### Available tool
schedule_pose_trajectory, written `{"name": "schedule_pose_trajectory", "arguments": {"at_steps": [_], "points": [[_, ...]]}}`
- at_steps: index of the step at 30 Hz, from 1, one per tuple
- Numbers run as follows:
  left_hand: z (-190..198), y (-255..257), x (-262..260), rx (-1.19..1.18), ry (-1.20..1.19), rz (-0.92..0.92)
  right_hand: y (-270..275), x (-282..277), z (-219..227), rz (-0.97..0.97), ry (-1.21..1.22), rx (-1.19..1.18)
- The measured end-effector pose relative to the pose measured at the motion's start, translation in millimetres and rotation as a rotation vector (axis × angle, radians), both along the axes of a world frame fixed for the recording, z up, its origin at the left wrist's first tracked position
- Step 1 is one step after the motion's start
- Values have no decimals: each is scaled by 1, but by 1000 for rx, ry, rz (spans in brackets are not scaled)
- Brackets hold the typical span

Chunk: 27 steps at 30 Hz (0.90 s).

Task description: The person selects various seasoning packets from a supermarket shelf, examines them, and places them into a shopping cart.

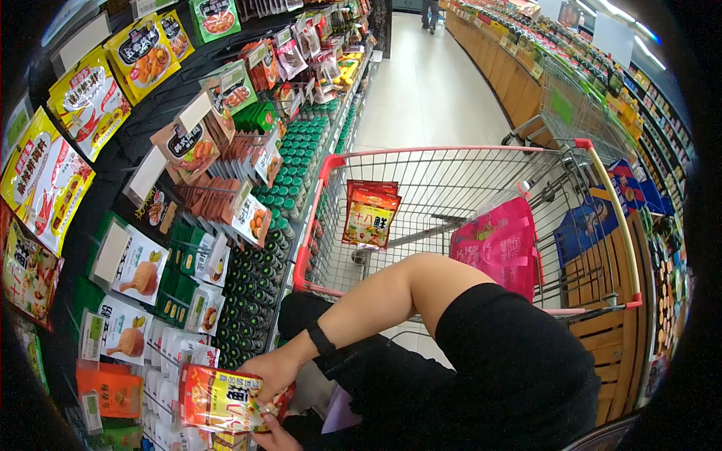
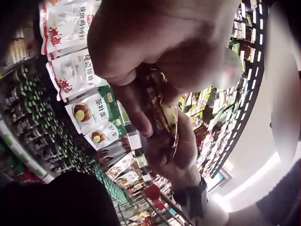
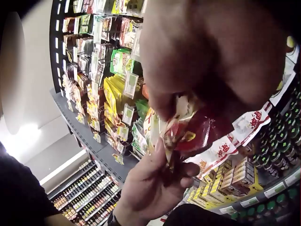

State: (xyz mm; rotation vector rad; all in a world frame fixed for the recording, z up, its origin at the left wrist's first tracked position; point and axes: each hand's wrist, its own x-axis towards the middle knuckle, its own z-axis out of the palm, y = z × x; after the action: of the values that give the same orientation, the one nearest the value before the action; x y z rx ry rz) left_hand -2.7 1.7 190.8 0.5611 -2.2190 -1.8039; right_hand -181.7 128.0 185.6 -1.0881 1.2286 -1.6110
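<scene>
A red and yellow seasoning packet point(image 1: 218, 398) with food pictured on it is held low in front of the hanging shelf goods. My right hand point(image 1: 271, 373), with a black band on its wrist, grips its upper edge. From below, my left hand point(image 1: 277, 436) pinches its lower corner between thumb and fingers. The right wrist view has the left hand's thumb point(image 3: 159, 149) pressed on the packet point(image 3: 190, 134), whose glossy red side shows. In the left wrist view the packet is mostly hidden between both hands.
A shopping cart point(image 1: 451, 150) with red corners stands ahead, with similar red packets point(image 1: 372, 216) and a pink bag point(image 1: 496, 240) in it. Hanging packets point(image 1: 139, 263) and green-lidded jars point(image 1: 289, 188) fill the left shelves. Further off, a person point(image 1: 430, 13) is in the aisle.
</scene>
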Motion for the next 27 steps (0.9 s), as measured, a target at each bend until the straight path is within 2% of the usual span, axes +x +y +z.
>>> {"name": "schedule_pose_trajectory", "arguments": {"at_steps": [1, 3, 4, 5, 6, 7, 8, 10, 11, 12, 14, 18, 19, 20, 22, 23, 24, 27], "points": [[-4, -11, -2, 82, -101, -9, 17, -1, 35, 13, 15, 153], [-6, -12, -17, 56, 60, 12, 9, -8, 19, -97, 72, -129], [-3, -13, -20, 26, 135, 68, 11, -14, 19, -197, 277, -157], [8, -17, -24, 30, 131, -1, 19, -17, 35, -231, 317, 33], [20, -24, -29, 25, 111, -57, 20, -19, 37, -245, 309, 49], [20, -31, -33, -204, 109, -46, 18, -22, 40, -176, 268, 93], [23, -33, -37, -71, 113, -68, 11, -23, 20, -174, 121, 33], [51, -25, -46, 64, 175, -126, 19, -26, 40, -156, 141, 69], [62, -22, -48, 155, 170, -118, 17, -26, 35, -123, 21, -5], [72, -19, -49, 250, 167, -129, 20, -27, 36, -123, 16, -1], [77, -17, -51, 276, 171, -123, 21, -20, 46, -159, -108, -67], [87, -25, -52, 276, 175, -130, 23, -26, 45, -106, -121, -62], [94, -25, -52, 245, 209, -78, 28, -26, 51, -86, -152, -79], [108, -32, -52, 165, 230, -58, 31, -28, 56, -65, -188, -90], [140, -47, -52, 6, 251, -9, 34, -40, 53, -85, -8, -71], [151, -54, -56, 36, 344, 14, 35, -44, 55, -86, -26, 10], [169, -56, -58, -46, 385, 69, 35, -47, 54, -90, -39, 93], [209, -81, -74, -7, 509, 5, 28, -51, 38, -134, 30, 165]]}}
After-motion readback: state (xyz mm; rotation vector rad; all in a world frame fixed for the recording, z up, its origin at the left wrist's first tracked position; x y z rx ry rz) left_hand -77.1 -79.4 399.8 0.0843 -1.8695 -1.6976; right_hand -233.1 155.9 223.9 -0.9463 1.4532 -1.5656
